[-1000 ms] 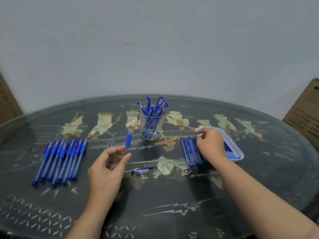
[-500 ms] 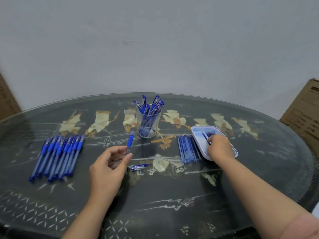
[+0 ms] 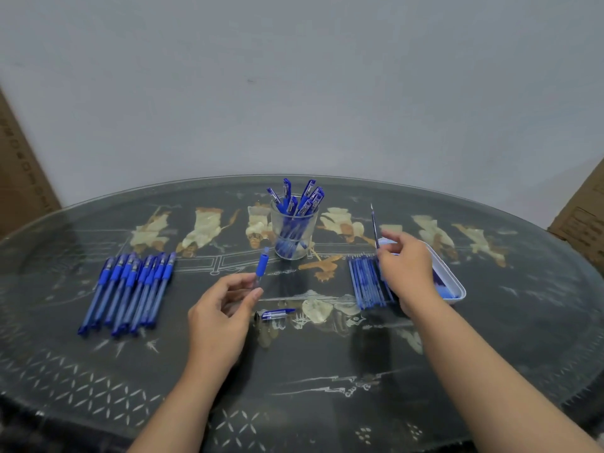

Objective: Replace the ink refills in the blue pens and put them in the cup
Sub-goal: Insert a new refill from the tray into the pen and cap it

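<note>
1. While both forearms stretched over it, the dark oval table (image 3: 327, 387) with pale inlaid figures carried everything, and a cardboard box (image 3: 585, 217) stood past its edge, far to the right of the right hand's grip.
2. A row of capped blue pens (image 3: 130, 292) lay side by side, well to the left of the left hand's grip.
3. The left hand (image 3: 222, 318) pinched a pen barrel (image 3: 262, 264) between thumb and curled fingers.
4. The right hand (image 3: 408, 269) had thumb and fingers closed on a thin refill (image 3: 374, 225).
5. A white tray (image 3: 456, 286) sat just right of that grip and partly under the hand; its blue contents were too blurred to name.
6. A bundle of loose refills (image 3: 367, 282) lay on the table just left of and below the right grip, beside the tray.
7. The clear cup (image 3: 294, 237), with several blue pens leaning in it, stood beyond and between the two grips.
8. From the left grip the barrel rose with its blue rubber section uppermost, tilted slightly toward the cup.
9. From the right grip the refill stood nearly upright.
10. A pen cap (image 3: 277, 313) lay flat just right of the left grip, apart from it.
</note>
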### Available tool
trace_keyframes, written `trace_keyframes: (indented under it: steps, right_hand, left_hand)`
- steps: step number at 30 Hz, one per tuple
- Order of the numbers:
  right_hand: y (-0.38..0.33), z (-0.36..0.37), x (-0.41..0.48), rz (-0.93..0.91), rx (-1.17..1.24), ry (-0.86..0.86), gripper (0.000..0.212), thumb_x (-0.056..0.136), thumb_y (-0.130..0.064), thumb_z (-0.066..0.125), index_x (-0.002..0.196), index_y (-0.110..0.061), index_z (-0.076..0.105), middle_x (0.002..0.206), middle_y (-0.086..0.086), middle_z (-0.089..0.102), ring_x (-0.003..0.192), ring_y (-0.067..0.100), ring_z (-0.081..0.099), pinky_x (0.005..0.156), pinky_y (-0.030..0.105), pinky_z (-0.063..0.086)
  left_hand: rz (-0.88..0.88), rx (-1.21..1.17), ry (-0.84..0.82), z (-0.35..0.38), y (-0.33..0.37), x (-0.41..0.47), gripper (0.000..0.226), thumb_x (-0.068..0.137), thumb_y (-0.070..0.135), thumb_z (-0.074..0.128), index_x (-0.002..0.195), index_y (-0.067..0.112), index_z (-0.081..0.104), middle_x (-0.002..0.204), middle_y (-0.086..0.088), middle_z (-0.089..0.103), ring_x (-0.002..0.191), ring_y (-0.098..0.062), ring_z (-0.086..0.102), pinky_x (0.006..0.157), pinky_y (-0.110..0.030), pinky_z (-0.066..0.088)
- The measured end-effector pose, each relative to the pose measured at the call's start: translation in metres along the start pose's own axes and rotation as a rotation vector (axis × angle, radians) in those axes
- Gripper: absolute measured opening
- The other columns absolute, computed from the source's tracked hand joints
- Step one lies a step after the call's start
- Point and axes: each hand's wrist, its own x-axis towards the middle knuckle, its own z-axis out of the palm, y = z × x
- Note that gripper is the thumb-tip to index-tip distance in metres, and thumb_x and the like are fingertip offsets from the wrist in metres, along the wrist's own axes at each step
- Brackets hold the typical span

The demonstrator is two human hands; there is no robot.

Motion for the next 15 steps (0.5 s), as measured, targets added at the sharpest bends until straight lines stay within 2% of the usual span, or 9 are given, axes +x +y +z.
trace_keyframes:
  steps: [3, 6, 8, 11, 15]
  right_hand:
    - [-0.028, 0.007, -0.027, 0.087, 0.367, -0.144, 0.039, 0.096, 0.002, 0.053, 0.131, -0.015, 0.058, 0.090, -0.003, 0.062, 0.071, 0.008, 0.058, 0.075, 0.036, 0.057]
    - [-0.041, 0.012, -0.050, 0.141, 0.692, -0.272, 0.031, 0.095, 0.005, 0.055, 0.122, -0.009, 0.063, 0.093, 0.005, 0.062, 0.063, 0.008, 0.061, 0.065, 0.032, 0.060]
    - [-0.043, 0.015, -0.061, 0.162, 0.845, -0.324, 0.027, 0.094, 0.006, 0.056, 0.114, -0.009, 0.067, 0.084, 0.004, 0.061, 0.065, 0.010, 0.062, 0.066, 0.034, 0.060]
    - [-0.042, 0.020, -0.069, 0.181, 0.962, -0.364, 0.025, 0.093, 0.007, 0.056, 0.110, -0.007, 0.067, 0.076, 0.002, 0.062, 0.067, 0.013, 0.064, 0.069, 0.039, 0.062]
    - [-0.038, 0.024, -0.071, 0.194, 1.042, -0.346, 0.024, 0.093, 0.007, 0.057, 0.113, -0.005, 0.065, 0.079, 0.006, 0.065, 0.074, 0.018, 0.065, 0.074, 0.042, 0.061]
  left_hand:
    - [0.029, 0.039, -0.013, 0.000, -0.003, 0.001, 0.033, 0.085, -0.001, 0.070, 0.095, 0.030, 0.071, 0.091, 0.006, 0.074, 0.085, -0.004, 0.069, 0.077, -0.010, 0.050]
    - [0.096, 0.083, -0.023, 0.000, -0.006, 0.000, 0.042, 0.085, -0.005, 0.067, 0.095, 0.036, 0.071, 0.091, 0.008, 0.074, 0.086, -0.006, 0.070, 0.080, -0.013, 0.051]
    - [0.137, 0.107, -0.035, 0.000, -0.005, 0.000, 0.044, 0.085, -0.006, 0.067, 0.095, 0.037, 0.070, 0.092, 0.009, 0.074, 0.087, -0.005, 0.069, 0.081, -0.014, 0.052]
    - [0.186, 0.140, -0.053, 0.000, -0.006, -0.001, 0.045, 0.084, -0.006, 0.068, 0.095, 0.037, 0.070, 0.093, 0.014, 0.073, 0.088, -0.004, 0.069, 0.080, -0.015, 0.052]
    - [0.241, 0.171, -0.084, 0.000, -0.003, -0.002, 0.043, 0.082, -0.007, 0.070, 0.096, 0.034, 0.072, 0.096, 0.020, 0.071, 0.088, 0.000, 0.067, 0.077, -0.008, 0.047]
